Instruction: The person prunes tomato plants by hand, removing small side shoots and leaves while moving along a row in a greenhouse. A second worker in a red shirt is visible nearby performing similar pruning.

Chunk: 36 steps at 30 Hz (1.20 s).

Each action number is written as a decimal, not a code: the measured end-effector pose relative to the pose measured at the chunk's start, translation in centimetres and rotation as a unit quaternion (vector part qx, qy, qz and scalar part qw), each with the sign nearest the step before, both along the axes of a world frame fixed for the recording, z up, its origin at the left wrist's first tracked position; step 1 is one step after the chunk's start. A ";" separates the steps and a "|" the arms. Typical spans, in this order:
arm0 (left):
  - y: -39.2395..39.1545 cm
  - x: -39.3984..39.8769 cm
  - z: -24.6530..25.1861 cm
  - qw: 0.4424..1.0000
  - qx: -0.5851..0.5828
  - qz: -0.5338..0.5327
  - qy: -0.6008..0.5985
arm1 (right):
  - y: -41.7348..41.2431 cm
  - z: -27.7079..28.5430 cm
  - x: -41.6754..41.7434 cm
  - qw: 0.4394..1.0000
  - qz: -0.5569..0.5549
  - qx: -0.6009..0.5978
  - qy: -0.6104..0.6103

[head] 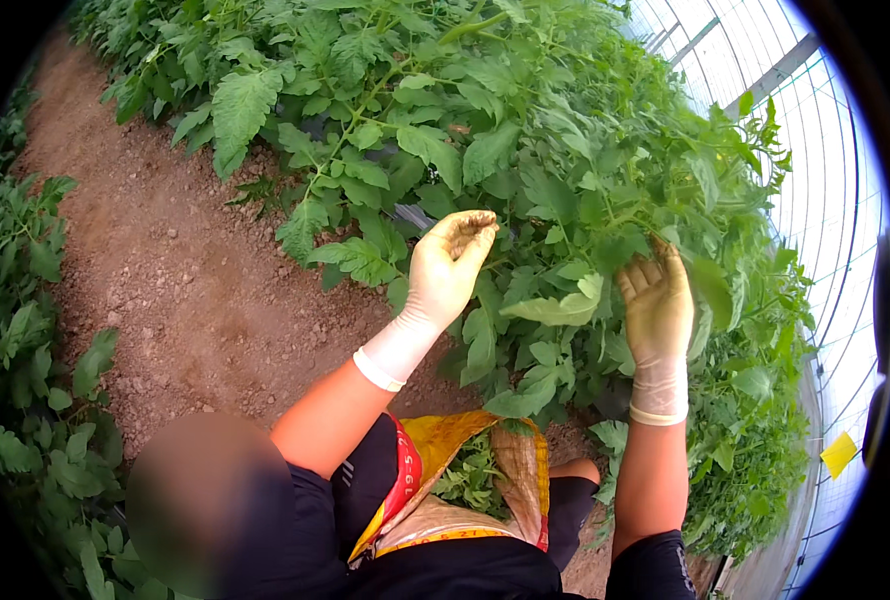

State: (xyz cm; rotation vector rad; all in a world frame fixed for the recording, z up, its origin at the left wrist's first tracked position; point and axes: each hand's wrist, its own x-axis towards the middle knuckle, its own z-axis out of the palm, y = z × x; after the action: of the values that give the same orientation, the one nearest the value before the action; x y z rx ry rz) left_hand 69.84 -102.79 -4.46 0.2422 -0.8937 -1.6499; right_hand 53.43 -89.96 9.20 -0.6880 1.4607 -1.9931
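Both my hands wear thin, translucent gloves with dirty fingertips. My left hand (452, 262) is raised beside the tomato plants (430, 150), its fingers curled towards the thumb; whether anything small is between them cannot be told. Farther right, my right hand (656, 300) reaches up into the foliage with its palm showing. Its fingertips meet a stem or leaf stalk, partly hidden by leaves. A large pale leaf (561, 306) hangs between the two hands. At my lap an open woven sack (452, 517) with yellow and red edges holds picked green leaves (471, 476).
A bare soil path (190, 277) runs along the left, with another row of plants (25, 330) beyond it. Greenhouse sheeting with wires and a metal bar (779, 71) stands at the right. A yellow card (839, 454) hangs low there. Dark plastic film (413, 216) shows under the foliage.
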 end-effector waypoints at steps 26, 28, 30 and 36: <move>-5.5 -17.9 4.0 0.720 -0.394 -0.097 -0.563 | 6.1 4.0 -3.8 0.988 0.143 -0.009 -0.057; -7.6 -17.1 1.5 0.809 -0.362 -0.036 -0.461 | 4.7 3.8 -2.7 0.985 0.161 -0.026 -0.053; -8.3 -16.3 -0.1 0.852 -0.325 -0.021 -0.409 | 4.1 4.0 -1.8 0.987 0.153 -0.028 -0.049; -7.4 -13.2 -1.3 0.831 -0.344 0.001 -0.438 | 2.7 5.9 1.6 0.995 0.095 -0.012 -0.036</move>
State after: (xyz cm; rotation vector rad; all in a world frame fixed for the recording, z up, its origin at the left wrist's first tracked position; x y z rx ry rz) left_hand 56.62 -110.19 -5.79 0.5047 -2.1129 -1.0586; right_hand 54.99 -87.29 15.08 -0.7305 1.2806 -1.8726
